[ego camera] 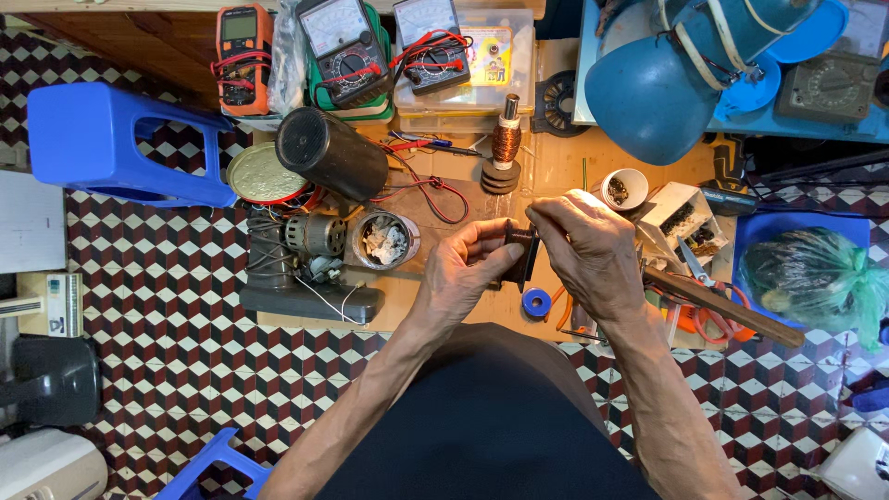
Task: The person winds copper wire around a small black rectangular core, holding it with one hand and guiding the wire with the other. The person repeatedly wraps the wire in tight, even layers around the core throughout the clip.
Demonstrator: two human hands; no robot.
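— Coil block [520, 252], small and dark, at frame centre, pinched between left hand [463, 273] and right hand [593, 245], fingers closed on it. Probably stiff, fairly light; fine wire likely fragile, so best gripped by the edges.

— Beyond, counted?

— One blue tape roll [535, 301] just below. Farther up: one copper spool [506, 139], three meters [350, 51] along the top.
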